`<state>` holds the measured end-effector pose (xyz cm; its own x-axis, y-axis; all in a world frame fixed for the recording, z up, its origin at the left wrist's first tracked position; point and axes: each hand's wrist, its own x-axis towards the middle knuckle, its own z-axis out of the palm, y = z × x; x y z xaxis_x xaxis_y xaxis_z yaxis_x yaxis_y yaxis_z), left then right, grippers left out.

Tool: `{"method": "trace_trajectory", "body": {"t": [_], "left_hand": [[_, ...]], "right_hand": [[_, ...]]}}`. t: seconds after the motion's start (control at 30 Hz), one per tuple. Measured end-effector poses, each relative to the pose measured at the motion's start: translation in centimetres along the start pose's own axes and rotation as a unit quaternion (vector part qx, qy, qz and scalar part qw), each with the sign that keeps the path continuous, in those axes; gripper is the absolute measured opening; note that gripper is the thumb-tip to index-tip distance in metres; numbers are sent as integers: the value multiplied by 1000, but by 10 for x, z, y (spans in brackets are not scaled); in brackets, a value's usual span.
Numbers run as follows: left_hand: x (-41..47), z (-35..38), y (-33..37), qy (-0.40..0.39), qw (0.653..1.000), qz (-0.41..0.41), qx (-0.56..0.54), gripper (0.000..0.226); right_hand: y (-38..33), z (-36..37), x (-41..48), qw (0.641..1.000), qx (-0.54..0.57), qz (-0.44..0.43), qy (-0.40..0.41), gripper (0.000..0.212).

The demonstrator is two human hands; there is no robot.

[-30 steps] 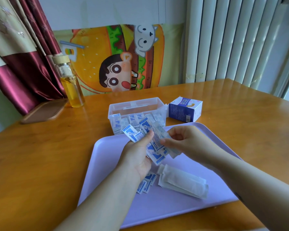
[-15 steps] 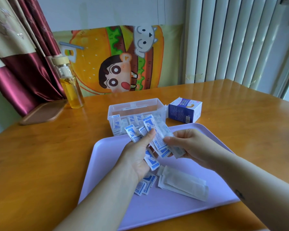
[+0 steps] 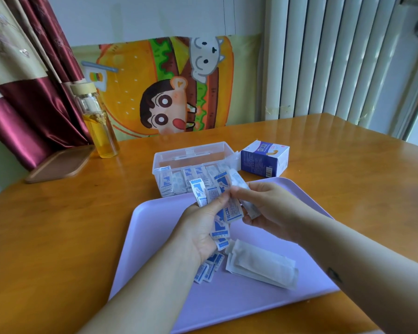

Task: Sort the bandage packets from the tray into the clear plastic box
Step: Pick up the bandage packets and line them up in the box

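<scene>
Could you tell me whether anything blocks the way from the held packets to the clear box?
Nothing visible does: the bandage packets in the left hand and right hand are just before the open clear plastic box.

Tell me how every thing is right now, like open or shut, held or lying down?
clear plastic box: open, packets standing along its near wall
left hand: grips a fan of bandage packets
right hand: pinches a packet in that fan
purple tray: lying flat, loose packets on it
white packets: lying flat on the tray
bottle: upright, capped, part full of yellow liquid
blue carton: standing beside the box
</scene>
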<state>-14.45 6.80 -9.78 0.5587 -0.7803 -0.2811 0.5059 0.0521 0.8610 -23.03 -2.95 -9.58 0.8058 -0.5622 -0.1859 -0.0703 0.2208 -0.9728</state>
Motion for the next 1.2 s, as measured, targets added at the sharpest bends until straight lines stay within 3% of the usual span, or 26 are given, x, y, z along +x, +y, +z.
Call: {"method": "trace_trajectory", "body": {"t": [0.27,0.37,0.43,0.5,0.53,0.6,0.67,0.73,0.8,0.83,0.97,1.03,1.1,1.2], "left_hand": [[4,-2,-3,26,999,-15,21,7],[4,-6,-1,31,999,-18,4,9],[5,-8,1,40,999,-14,-6,8],[5,-9,2,43,999,-11,-3,8],[5,-8,2,41,999,-11,0,7],[5,-6,2,35,999,-10,2,8],[4,-5,1,34,999,-11,10,9],[4,-5,0,33,999,-15,15,8],[5,-4,-1,26,999,-27,18,7],[4,-3,-2,19,999,-38,14,8],[-1,-10,4,-18,993,-105,-43,20],[-2,-21,9,-15,989,-127,-76,30],[-2,-31,14,-1,990,-108,-88,33],[-3,-37,15,0,998,-56,-39,30]], "right_hand": [[2,-6,2,1000,14,19,6,21],[-8,-22,-1,993,-81,-24,87,22],[-10,-42,0,943,-280,-49,175,25],[-7,-57,4,873,-446,-50,192,22],[-4,-61,4,855,-485,-33,182,17],[7,-67,7,812,-560,-9,163,32],[7,-64,5,785,-582,-80,198,39],[-2,-49,-1,840,-482,-164,187,34],[-13,-26,-4,923,-343,-147,90,36],[-14,-15,-4,941,-307,-127,59,36],[-3,1,10,959,-261,-82,68,20],[0,0,13,986,-148,-38,68,13],[1,-1,14,999,-25,0,32,7],[8,10,12,1000,16,23,-12,6]]}}
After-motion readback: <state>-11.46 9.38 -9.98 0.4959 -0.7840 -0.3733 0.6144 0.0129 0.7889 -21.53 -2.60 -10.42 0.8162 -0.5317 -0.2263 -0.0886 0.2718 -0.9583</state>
